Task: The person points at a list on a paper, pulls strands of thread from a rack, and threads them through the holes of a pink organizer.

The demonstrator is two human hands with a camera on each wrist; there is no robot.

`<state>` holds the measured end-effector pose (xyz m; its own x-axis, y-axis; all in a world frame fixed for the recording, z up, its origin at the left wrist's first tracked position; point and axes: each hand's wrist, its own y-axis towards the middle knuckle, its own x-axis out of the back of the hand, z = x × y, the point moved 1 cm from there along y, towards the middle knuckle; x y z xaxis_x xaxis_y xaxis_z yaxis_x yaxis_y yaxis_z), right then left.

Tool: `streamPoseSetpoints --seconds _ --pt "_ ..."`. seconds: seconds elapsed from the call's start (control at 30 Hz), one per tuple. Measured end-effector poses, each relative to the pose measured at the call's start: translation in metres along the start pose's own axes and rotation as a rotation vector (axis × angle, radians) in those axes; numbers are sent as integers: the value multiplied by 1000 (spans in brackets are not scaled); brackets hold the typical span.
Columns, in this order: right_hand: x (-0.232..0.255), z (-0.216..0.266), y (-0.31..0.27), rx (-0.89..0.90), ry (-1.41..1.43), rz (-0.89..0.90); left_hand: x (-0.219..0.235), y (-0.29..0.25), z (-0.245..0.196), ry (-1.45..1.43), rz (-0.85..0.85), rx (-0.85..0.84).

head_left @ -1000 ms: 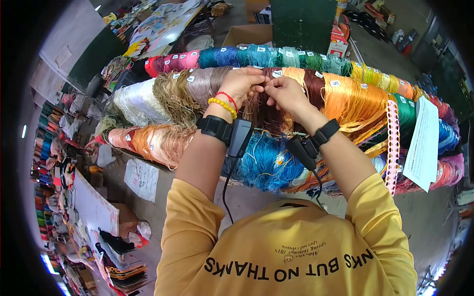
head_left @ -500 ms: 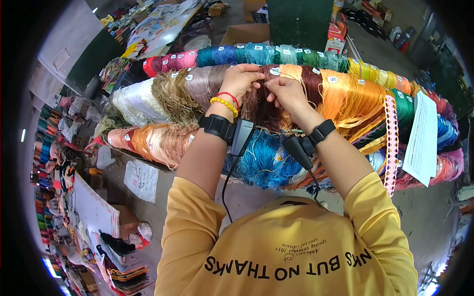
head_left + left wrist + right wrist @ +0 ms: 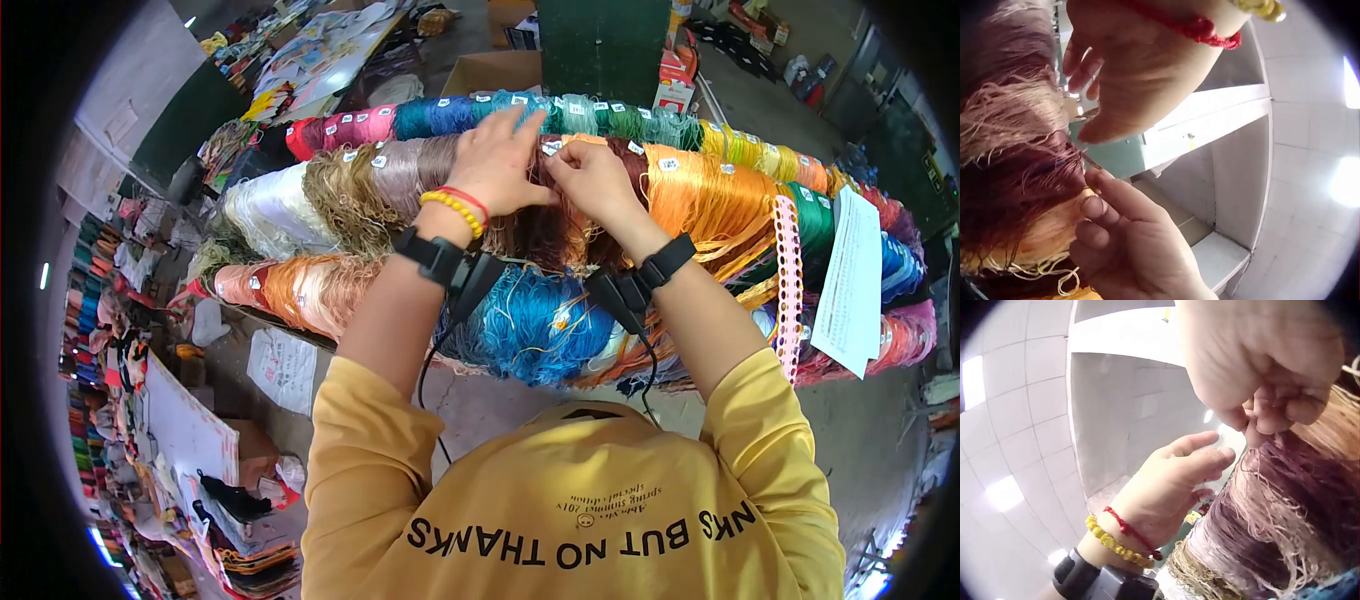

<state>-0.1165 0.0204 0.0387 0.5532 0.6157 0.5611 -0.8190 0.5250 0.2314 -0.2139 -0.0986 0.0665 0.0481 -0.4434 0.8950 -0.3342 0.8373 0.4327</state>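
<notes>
Hanks of coloured thread hang side by side in rows on a rack. My right hand (image 3: 600, 187) pinches a thin maroon strand (image 3: 1088, 157) between thumb and forefinger, drawn from the top of a dark maroon thread hank (image 3: 1029, 172). My left hand (image 3: 492, 168), with red and yellow bracelets at the wrist, is held over the mauve thread hank (image 3: 420, 165). Its fingers are spread and hold nothing, the thumb pointing toward the right hand. Pale pinkish threads (image 3: 1272, 519) lie beside the maroon ones in the right wrist view.
An orange hank (image 3: 700, 190) hangs to the right, near a pink perforated strip (image 3: 788, 290) and white paper sheets (image 3: 848, 285). Blue threads (image 3: 540, 325) hang in the nearer row. Behind the rack stands a cardboard box (image 3: 492, 73). A white board (image 3: 195, 415) lies at left.
My left hand, earlier with fingers bent close by the right fingertips, has opened and spread its fingers up and away. The right hand stays nearly in place, still pinching.
</notes>
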Motion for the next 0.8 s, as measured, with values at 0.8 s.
streamPoseSetpoints --seconds 0.8 --pt "441 -32 -399 370 284 -1374 -37 22 -3 211 83 -134"
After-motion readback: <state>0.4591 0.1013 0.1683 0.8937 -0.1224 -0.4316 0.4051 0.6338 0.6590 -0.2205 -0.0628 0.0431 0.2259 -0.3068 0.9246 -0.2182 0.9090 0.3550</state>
